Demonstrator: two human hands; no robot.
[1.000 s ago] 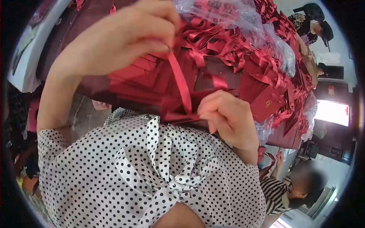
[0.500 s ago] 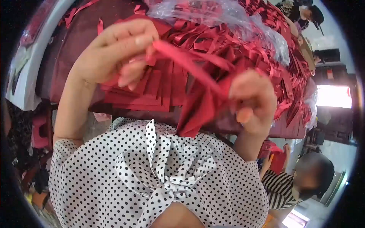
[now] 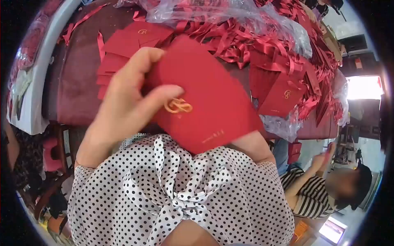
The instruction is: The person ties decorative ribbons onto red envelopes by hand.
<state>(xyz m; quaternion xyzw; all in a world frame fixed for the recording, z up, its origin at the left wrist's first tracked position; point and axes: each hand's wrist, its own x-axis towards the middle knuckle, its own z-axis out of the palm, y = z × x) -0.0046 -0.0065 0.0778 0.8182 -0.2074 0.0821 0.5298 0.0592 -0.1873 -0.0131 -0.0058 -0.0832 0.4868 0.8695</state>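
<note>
A flat red paper envelope [image 3: 205, 88] with a looped gold emblem and a small line of gold print is held up, tilted, before my chest. My left hand [image 3: 131, 96] grips its left side, thumb on the front beside the emblem, fingers at the edge and behind. My right forearm [image 3: 256, 148] shows below the envelope's lower right corner; the right hand itself is hidden behind it. Beyond my left hand lies a fanned stack of similar red envelopes [image 3: 123, 45]. Another pile [image 3: 281, 94], with red ribbons on it, lies to the right.
A heap of red ribbons [image 3: 230, 43] covers the back of the dark red table [image 3: 78, 90], with clear plastic film [image 3: 197, 12] over part of it. A white edge [image 3: 35, 98] bounds the left side. At the lower right sits a person in a striped top [image 3: 310, 192].
The ribbon stretched between my hands has gone from sight. The envelope has turned its printed front up, and my left hand has moved down and right onto it. My right hand has gone behind it.
</note>
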